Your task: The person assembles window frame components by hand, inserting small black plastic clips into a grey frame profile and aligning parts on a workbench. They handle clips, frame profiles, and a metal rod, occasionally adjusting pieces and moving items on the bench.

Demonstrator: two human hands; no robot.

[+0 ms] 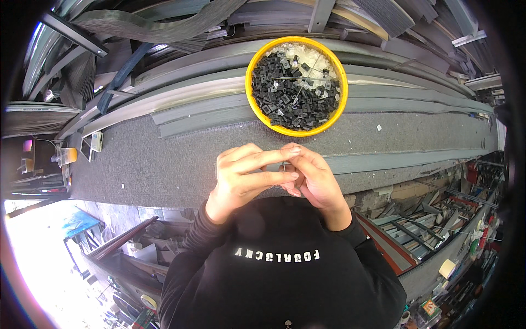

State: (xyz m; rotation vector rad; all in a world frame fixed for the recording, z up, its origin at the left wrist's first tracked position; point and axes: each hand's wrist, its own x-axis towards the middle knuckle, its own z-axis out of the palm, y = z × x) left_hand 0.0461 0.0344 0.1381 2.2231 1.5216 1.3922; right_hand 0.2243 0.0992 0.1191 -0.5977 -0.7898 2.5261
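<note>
My left hand and my right hand meet in front of my chest, over the near part of a grey carpeted bench. Their fingertips touch each other in a pinch. A thin sliver shows between the fingers, but it is too small and too covered to name. Just beyond the hands stands a round yellow-rimmed tub. It holds many small black plastic pieces and, at its far right, clear whitish ones. Thin metal rods lie across the pieces.
Long grey profiles run along the bench behind and under the tub, and another grey strip lies at right. A small clear piece rests on the carpet. Folded pleated mesh is piled at the back. An orange-and-clear cup stands far left.
</note>
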